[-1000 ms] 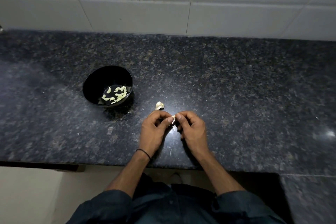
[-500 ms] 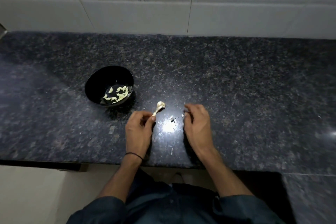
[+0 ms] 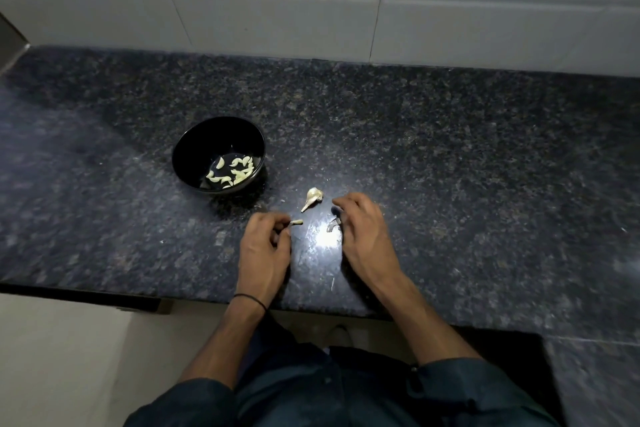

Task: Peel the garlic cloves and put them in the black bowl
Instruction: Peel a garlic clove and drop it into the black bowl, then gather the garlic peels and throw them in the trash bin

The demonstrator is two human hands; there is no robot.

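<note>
Left hand (image 3: 265, 250) pinched a peeled-looking clove (image 3: 296, 222) near the black bowl (image 3: 207, 139), so dropping it in seemed next.

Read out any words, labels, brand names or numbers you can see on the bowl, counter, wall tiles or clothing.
There is no readable text anywhere in the head view. The black bowl, granite counter, white wall tiles, wrist band, dark clothing and the garlic clove pinched in the left hand carry no words, labels, brands or numbers.
</note>
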